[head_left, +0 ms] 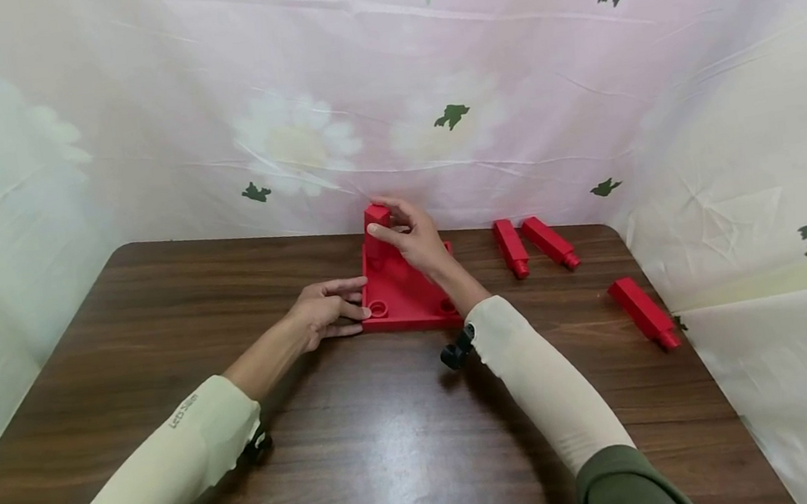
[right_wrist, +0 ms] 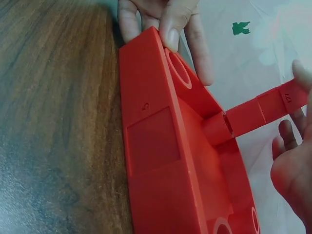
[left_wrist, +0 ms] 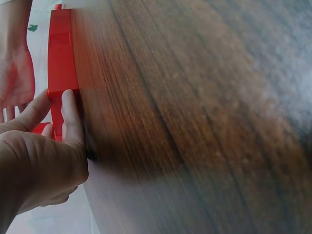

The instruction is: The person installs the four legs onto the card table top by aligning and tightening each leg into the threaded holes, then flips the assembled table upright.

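A red square plastic base (head_left: 408, 292) lies on the table with its raised rim and round corner sockets facing up. My left hand (head_left: 326, 312) grips its near left corner, the thumb by the socket and fingers along the sides. A red post-shaped leg (head_left: 376, 243) stands upright at the far left corner, its lower end in the socket in the right wrist view. My right hand (head_left: 414, 238) holds this leg near its top, between thumb and fingers. The right wrist view shows two open sockets on the base (right_wrist: 151, 117) and small raised marks on the leg (right_wrist: 253, 111).
Two more red legs, a left one (head_left: 511, 247) and a right one (head_left: 550, 243), lie right of the base. Another red leg (head_left: 644, 315) lies near the table's right edge. A printed cloth (head_left: 352, 82) hangs right behind the brown wooden table (head_left: 368, 458).
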Demonstrator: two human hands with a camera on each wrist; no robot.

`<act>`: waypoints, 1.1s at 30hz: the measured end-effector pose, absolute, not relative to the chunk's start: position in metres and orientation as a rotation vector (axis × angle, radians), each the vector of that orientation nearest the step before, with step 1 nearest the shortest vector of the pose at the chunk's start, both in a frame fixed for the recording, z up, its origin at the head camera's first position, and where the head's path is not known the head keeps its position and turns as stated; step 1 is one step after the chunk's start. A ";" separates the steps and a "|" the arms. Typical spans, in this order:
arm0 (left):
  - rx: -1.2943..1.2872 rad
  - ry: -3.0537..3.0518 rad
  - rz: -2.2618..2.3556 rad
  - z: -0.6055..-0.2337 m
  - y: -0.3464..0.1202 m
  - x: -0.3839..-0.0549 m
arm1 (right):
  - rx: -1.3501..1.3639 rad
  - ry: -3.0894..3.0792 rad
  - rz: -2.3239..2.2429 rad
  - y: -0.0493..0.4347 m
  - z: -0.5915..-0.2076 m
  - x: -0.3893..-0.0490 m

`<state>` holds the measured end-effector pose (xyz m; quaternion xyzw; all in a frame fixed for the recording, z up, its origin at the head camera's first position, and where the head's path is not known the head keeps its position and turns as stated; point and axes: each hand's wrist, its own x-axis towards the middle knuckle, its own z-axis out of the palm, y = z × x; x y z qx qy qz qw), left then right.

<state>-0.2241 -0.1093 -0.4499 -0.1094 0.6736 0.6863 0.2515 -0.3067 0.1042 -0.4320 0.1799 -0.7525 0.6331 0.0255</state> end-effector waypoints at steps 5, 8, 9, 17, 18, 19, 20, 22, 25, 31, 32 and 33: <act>-0.296 1.840 1.858 -0.450 -0.111 -0.224 | 0.510 -2.306 1.995 0.104 -0.431 -0.307; -0.299 1.840 1.857 -0.450 -0.111 -0.224 | 0.505 -2.288 1.981 0.104 -0.433 -0.308; -0.299 1.838 1.859 -0.451 -0.111 -0.224 | 0.508 -2.295 1.955 0.104 -0.434 -0.308; -0.300 1.837 1.865 -0.449 -0.110 -0.224 | 0.512 -2.285 1.935 0.104 -0.438 -0.307; -0.299 1.838 1.864 -0.449 -0.110 -0.223 | 0.481 -2.283 1.941 0.104 -0.438 -0.307; -0.299 1.838 1.864 -0.448 -0.110 -0.223 | 0.449 -2.283 1.942 0.103 -0.437 -0.306; -0.300 1.837 1.865 -0.448 -0.110 -0.223 | 0.426 -2.283 1.941 0.103 -0.438 -0.306; -0.302 1.835 1.865 -0.447 -0.109 -0.223 | 0.402 -2.276 1.958 0.102 -0.438 -0.306; -0.302 1.830 1.866 -0.446 -0.109 -0.223 | 0.422 -2.209 2.062 0.101 -0.438 -0.307; -0.294 1.828 1.869 -0.446 -0.110 -0.222 | 0.437 -2.168 2.054 0.100 -0.438 -0.307; -0.292 1.827 1.870 -0.446 -0.110 -0.222 | 0.440 -2.180 2.034 0.100 -0.439 -0.307; -0.291 1.827 1.871 -0.446 -0.110 -0.222 | 0.450 -2.199 2.015 0.100 -0.439 -0.307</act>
